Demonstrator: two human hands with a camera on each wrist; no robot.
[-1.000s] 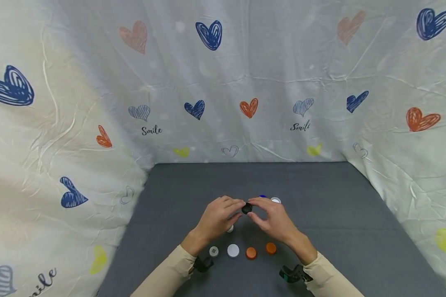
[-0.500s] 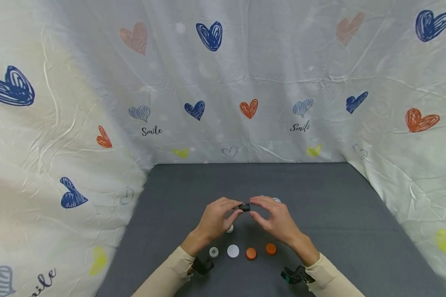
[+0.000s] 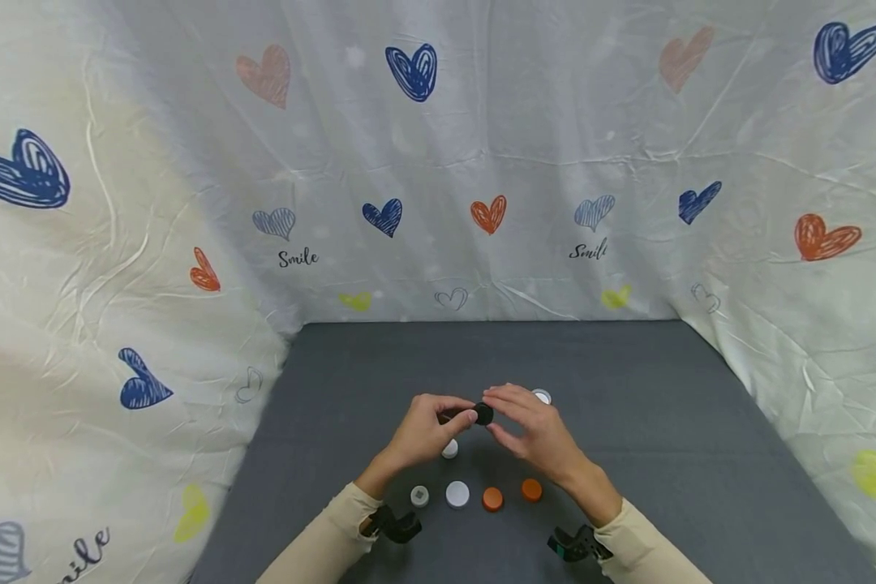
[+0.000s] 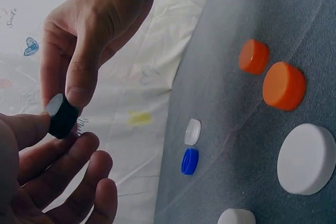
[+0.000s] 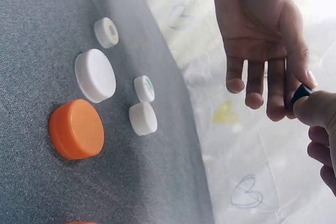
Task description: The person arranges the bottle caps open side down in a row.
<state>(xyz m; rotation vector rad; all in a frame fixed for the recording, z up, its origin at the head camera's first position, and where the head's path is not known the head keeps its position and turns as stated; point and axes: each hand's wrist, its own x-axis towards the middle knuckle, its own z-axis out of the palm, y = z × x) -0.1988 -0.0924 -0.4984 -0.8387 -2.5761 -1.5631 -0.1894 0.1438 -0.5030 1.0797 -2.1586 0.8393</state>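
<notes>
A small black bottle cap is held up above the table between both hands. My left hand pinches it between thumb and forefinger; in the left wrist view the black cap shows a flat round face and ribless side. From the other side my right hand has its thumb and forefinger at the cap's edges, its other fingers spread loosely. In the right wrist view the left hand has its remaining fingers extended, and the right thumb partly hides the cap.
On the grey table lie two orange caps, a large white cap and smaller white caps. Beyond the right hand are a blue cap and a pale translucent cap. A heart-printed curtain surrounds the table.
Half a second ago the left hand alone held the black cap, side-on, with the right fingers apart. Now the cap is turned and the right fingers have come in around its edge.
</notes>
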